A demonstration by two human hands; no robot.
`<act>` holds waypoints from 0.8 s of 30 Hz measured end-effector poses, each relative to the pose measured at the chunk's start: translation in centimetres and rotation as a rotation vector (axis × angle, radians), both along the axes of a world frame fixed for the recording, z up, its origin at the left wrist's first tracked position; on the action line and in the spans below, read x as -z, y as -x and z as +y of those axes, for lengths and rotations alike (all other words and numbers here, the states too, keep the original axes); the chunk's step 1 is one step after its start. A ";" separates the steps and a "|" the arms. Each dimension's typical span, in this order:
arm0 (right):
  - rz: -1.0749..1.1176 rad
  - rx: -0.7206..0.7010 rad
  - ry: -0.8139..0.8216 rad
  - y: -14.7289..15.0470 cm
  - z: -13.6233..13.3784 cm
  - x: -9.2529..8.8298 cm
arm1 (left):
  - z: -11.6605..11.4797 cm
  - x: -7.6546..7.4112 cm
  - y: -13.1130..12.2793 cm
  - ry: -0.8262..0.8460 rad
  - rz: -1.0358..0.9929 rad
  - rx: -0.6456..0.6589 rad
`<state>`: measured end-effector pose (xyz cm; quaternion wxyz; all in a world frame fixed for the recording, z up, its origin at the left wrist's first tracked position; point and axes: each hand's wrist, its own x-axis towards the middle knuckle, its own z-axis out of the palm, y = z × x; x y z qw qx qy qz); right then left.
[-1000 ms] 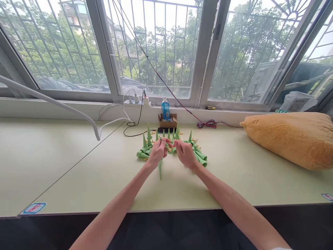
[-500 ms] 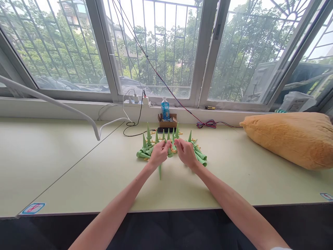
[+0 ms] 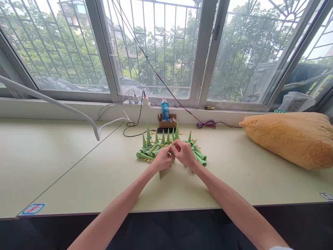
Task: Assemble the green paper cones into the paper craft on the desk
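My left hand (image 3: 163, 158) and my right hand (image 3: 183, 152) meet in the middle of the pile, their fingertips pinched together. Between them a bit of a green plastic watering spike (image 3: 174, 160) shows; the fingers hide most of it. Another green spike (image 3: 160, 174) lies on the table just below my left hand. Around the hands are several more: some stand point up, like the tall spike (image 3: 148, 134), while others lie flat at the left (image 3: 144, 156) and at the right (image 3: 201, 158). Small yellow valve pieces (image 3: 181, 133) stick out among them.
Behind the pile lie a phone (image 3: 166, 131) and a small cardboard box (image 3: 163, 123) with a blue bottle (image 3: 165, 110). Cables (image 3: 206, 124) run across the back of the table (image 3: 85, 184). A plush orange cushion (image 3: 288, 139) lies at the right, and a white bent tube (image 3: 78, 111) reaches in from the left.
My hands have come together; the left moved right and slightly down and turned over the held piece. The yellow part that showed between the fingers is now hidden. The pile looks the same.
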<state>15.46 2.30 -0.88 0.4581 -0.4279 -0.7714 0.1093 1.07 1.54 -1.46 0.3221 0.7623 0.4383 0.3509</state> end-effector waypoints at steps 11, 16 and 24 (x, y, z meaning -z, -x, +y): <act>0.023 -0.012 -0.075 -0.2 0.5 0.2 | -0.5 -1.5 0.3 0.193 -0.234 -0.066; 0.093 0.009 -0.121 -0.7 0.7 -0.3 | -0.4 -2.0 0.5 0.021 -0.192 -0.268; 0.098 0.029 -0.154 -1.8 1.8 -0.2 | 0.0 -1.5 0.5 -0.229 -0.033 -0.382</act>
